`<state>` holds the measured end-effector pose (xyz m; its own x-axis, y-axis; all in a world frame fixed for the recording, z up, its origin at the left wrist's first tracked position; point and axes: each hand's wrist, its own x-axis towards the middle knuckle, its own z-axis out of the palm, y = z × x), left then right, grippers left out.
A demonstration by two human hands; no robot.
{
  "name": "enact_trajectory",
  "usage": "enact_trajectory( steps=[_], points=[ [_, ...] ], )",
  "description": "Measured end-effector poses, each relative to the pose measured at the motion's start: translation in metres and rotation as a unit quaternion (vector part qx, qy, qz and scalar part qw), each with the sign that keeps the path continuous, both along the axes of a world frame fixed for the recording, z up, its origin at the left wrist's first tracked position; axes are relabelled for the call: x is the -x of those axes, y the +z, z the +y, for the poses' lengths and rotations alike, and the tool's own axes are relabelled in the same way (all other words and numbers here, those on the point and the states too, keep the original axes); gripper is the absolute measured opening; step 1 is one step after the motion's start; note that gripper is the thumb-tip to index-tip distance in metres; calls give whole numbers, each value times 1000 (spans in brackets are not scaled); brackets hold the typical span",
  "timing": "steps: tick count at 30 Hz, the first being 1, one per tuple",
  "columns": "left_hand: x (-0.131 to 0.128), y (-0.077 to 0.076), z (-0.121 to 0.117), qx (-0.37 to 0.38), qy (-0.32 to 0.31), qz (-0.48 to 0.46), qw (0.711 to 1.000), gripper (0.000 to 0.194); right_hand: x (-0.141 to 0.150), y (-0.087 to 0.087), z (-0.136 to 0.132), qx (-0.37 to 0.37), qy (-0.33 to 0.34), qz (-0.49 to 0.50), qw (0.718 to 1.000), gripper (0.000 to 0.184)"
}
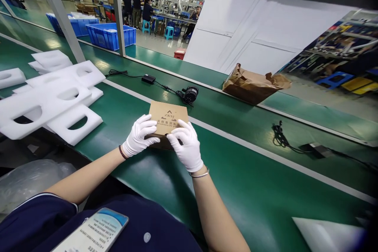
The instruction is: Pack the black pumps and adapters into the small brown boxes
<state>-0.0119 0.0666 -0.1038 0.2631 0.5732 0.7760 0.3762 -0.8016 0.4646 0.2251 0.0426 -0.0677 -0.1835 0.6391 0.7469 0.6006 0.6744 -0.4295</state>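
Observation:
A small brown cardboard box [168,117] with printed text lies on the green conveyor belt [251,189] in front of me. My left hand [140,134], in a white glove, grips the box's near left edge with curled fingers. My right hand [186,145], also gloved, presses on the near right edge, fingers bent over the flap. Both hands touch the box at its front side.
White foam inserts [56,98] are stacked at the left. A black power adapter with cable and a small round black device [189,94] lie behind the box. A crumpled brown paper bag [254,84] sits farther right, another black cable and adapter [295,141] at right. Blue crates [109,35] and workers are far back.

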Motion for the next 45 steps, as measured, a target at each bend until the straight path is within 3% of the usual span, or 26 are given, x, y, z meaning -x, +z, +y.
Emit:
enact_trajectory(
  steps=[4, 8, 14, 17, 21, 25, 27, 31, 35, 38, 41, 43, 45],
  points=[
    [-14, -3, -15, 77, 51, -36, 995, 62, 9, 21, -8, 52, 44, -112, 991, 29],
    [-35, 1, -31, 169, 83, -112, 976, 50, 6, 10, -8, 8, 18, -141, 990, 23],
    [-41, 0, -34, 224, 52, -176, 957, 47, 6, -12, -8, -59, 5, -172, 983, 28],
    [-39, -3, -31, 222, 46, -186, 956, 48, 9, -14, -9, -63, -25, -152, 986, 26],
    [-43, -4, -31, 210, 84, -168, 959, 44, 13, -15, -4, -70, -52, -125, 988, 22],
    [-46, 0, -28, 187, 126, -182, 957, 41, 23, -18, 0, -61, -119, -115, 984, 20],
    [-44, 2, -20, 182, 117, -178, 960, 40, 29, -19, -3, -49, -145, -134, 979, 25],
    [-40, 0, 18, 240, -25, -82, 967, 44, 20, -26, -2, 9, -191, -207, 960, 47],
    [-61, -19, 43, 277, -90, 136, 947, 64, -37, -23, 47, 54, -297, -194, 933, 54],
    [-78, -37, 40, 221, -105, 246, 938, 57, -92, 4, 98, 141, -371, -219, 892, 56],
    [-79, -45, 40, 130, -54, 366, 920, 53, -130, 43, 131, 235, -430, -236, 839, 49],
    [-75, -44, 46, 89, -17, 420, 903, 56, -142, 64, 133, 264, -468, -224, 813, 45],
    [-70, -40, 54, 52, 2, 459, 887, 59, -151, 73, 113, 233, -476, -226, 817, 45]
  ],
)
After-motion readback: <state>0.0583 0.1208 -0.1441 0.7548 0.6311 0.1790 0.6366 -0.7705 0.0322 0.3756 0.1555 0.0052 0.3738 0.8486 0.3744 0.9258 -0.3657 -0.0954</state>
